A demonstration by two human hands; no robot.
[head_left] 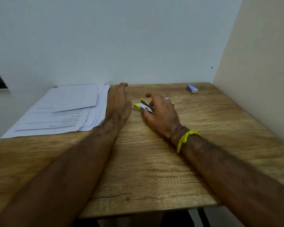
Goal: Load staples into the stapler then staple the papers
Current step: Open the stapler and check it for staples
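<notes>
Head view shows the right hand [161, 112] gripping the stapler [143, 106], long axis left-right, yellow nose leftward toward the loosely spread left hand [119, 105] beside the papers [64, 110].

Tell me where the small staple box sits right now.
In the head view the staple box lies at the table's far right corner, near the walls, apart from the right hand holding the stapler.

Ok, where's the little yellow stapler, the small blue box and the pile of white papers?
Yellow and silver stapler [143, 106]: head view, its silver middle.
Small blue staple box [192, 88]: head view, its top face.
Pile of white papers [62, 110]: head view, the top sheets.
</notes>
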